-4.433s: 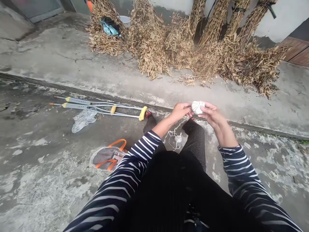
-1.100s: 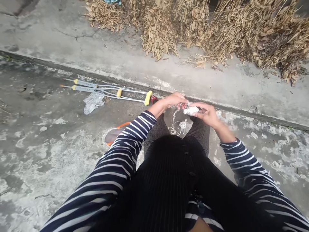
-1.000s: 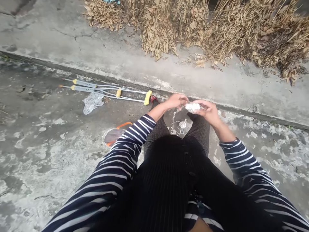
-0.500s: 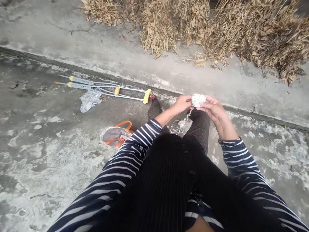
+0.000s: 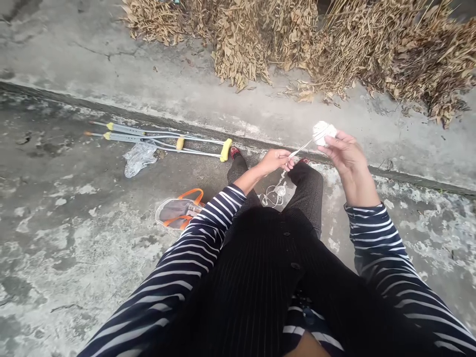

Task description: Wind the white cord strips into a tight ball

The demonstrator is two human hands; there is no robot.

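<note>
1. Beneath you is a stained concrete floor (image 5: 74, 248). A low ledge (image 5: 111, 110) crosses your view, and bundles of dried plants (image 5: 238, 44) lie along its far side, from 11 to 2 o'clock.
2. Far left, at 9 to 10 o'clock from your hands, a pair of crutches (image 5: 159, 143) lies on the floor just short of the ledge, with yellow grips. A crumpled plastic bag (image 5: 139, 159) lies against them on your side.
3. At about 8 o'clock from your hands, an orange-handled bag (image 5: 178, 212) rests on the floor just beside your left sleeve (image 5: 219, 210).
4. Your left hand (image 5: 275, 161) is out in front of your left knee, its fingers closed on a strand of white string (image 5: 301, 148).
5. Below that hand, between your legs, a small loose tangle of string (image 5: 277, 192) sits at 6 o'clock, with the strand rising from it to your left fingers.
6. The ball of white string (image 5: 323, 134) is at about 2 o'clock from your left fingers, above the ledge and clear of your knees. It looks nearly round, so the only clear line is the taut strand running from it at 2 o'clock.
7. Your right hand (image 5: 347, 156) is the nearer one, its curled fingers touching and holding the ball from its lower right, at about 4 o'clock from the ball.
</note>
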